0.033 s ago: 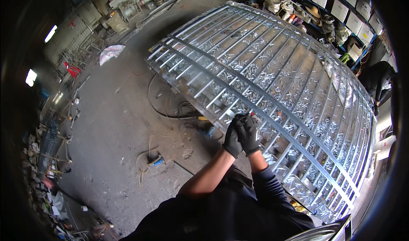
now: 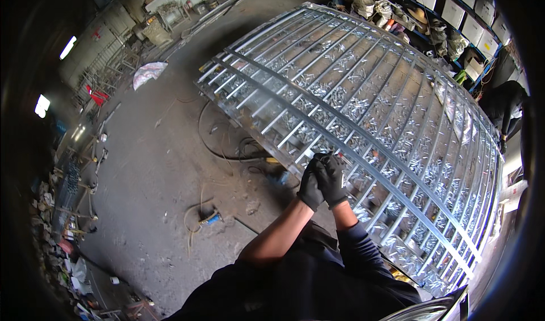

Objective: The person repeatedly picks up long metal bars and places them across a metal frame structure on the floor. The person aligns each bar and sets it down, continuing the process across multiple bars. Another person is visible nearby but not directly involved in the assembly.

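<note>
Both my hands wear dark grey gloves and are pressed together over the near left edge of a large metal grid frame (image 2: 340, 132). My left hand (image 2: 310, 186) has its fingers curled up against the right one. My right hand (image 2: 332, 180) is closed too, its fingers folded over at the top. Whatever lies between them, if anything, is hidden by the gloves. Under and around the hands run thin parallel silver bars, crossed by two long flat metal strips (image 2: 379, 172). Many short shiny metal pieces (image 2: 420, 163) lie scattered between the bars.
Left of the frame, hoses and a blue-ended tool (image 2: 212, 217) lie on the concrete floor. A pale sack (image 2: 149, 74) sits farther back. White boxes (image 2: 452, 10) fill shelves at the far right. Another person in dark clothes (image 2: 503, 108) bends at the frame's right side.
The view has shifted very slightly. My hands stay pressed together in the same place over the frame's edge.
</note>
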